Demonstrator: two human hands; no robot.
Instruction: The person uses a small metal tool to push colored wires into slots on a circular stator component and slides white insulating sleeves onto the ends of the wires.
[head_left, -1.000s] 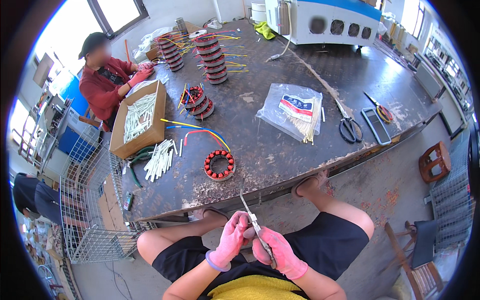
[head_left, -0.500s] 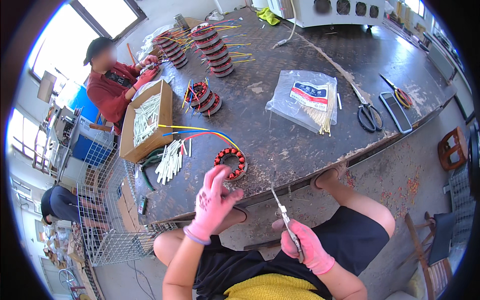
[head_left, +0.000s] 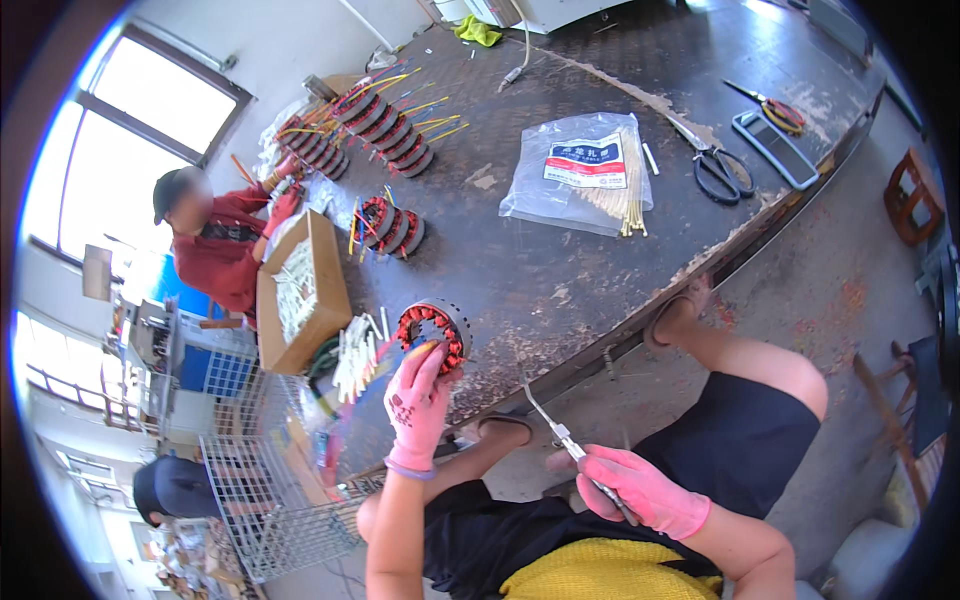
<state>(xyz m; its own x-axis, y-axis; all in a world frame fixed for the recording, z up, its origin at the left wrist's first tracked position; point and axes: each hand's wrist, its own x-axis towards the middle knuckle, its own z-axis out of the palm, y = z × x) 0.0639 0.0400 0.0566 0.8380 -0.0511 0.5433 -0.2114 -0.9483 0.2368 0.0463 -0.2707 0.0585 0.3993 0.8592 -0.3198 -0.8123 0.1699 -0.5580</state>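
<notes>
In my left hand (head_left: 418,395), pink-gloved, the fingers are closed on the lower rim of a motor stator (head_left: 458,325), a grey ring with red coil windings, tilted up at the table's near edge. Its yellow, blue and red lead wires trail down to the left, smeared by motion. My right hand (head_left: 645,488), also gloved, is wrapped round a slim silver hand tool (head_left: 566,437) with a thin, slightly bent tip. That tip points up toward the table edge, to the right of the stator and apart from it.
Left of the stator lie white sleeves (head_left: 357,362) beside a cardboard box (head_left: 325,320) of more. Stacked stators (head_left: 385,130) stand farther back. A plastic bag of ties (head_left: 545,185), scissors (head_left: 722,172) and a phone (head_left: 775,150) lie right. A co-worker (head_left: 215,245) sits at far left.
My left hand has moved up to the stator and closed on it; the ring is now tipped up and its wires swung downward. The tool stays in my right hand. The whole view has turned.
</notes>
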